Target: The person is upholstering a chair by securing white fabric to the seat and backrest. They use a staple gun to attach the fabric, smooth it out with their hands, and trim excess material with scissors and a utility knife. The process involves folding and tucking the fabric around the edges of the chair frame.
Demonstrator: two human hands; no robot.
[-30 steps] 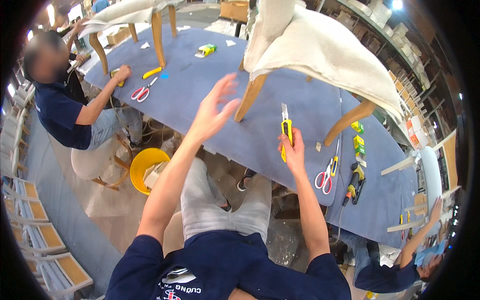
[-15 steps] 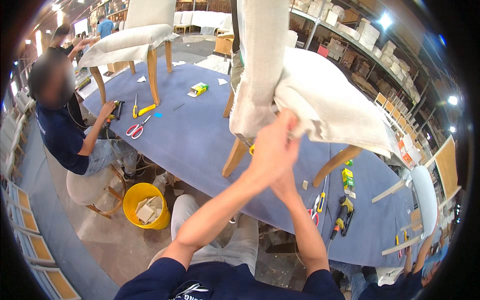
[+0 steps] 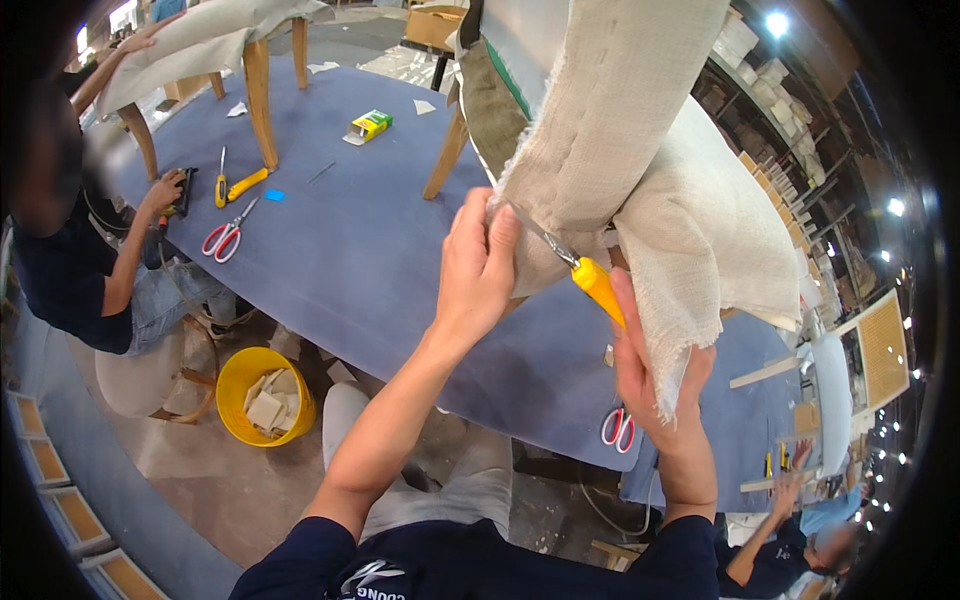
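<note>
A chair covered in cream linen fabric (image 3: 610, 110) stands on the blue-topped table in front of me. My left hand (image 3: 473, 262) pinches the frayed fabric edge at the lower corner of the chair's back. My right hand (image 3: 655, 365) grips a yellow-handled utility knife (image 3: 597, 288), its metal end pointing up and left toward the fabric by my left thumb. A loose frayed fabric flap (image 3: 672, 290) hangs from the seat over my right hand and hides part of its fingers. Green and dark lining shows behind the chair's back.
Red-handled scissors (image 3: 618, 428) lie near my right forearm; another pair of scissors (image 3: 228, 238), a yellow cutter (image 3: 248, 184) and a small green-yellow box (image 3: 369, 126) lie leftward. A yellow bucket (image 3: 265, 397) of scraps stands on the floor. A co-worker (image 3: 75, 270) sits left by another chair.
My hands have separated; the left now pinches the back's lower fabric edge. The yellow-handled knife has come into clear view in my right hand. The chair has turned and my view has shifted.
</note>
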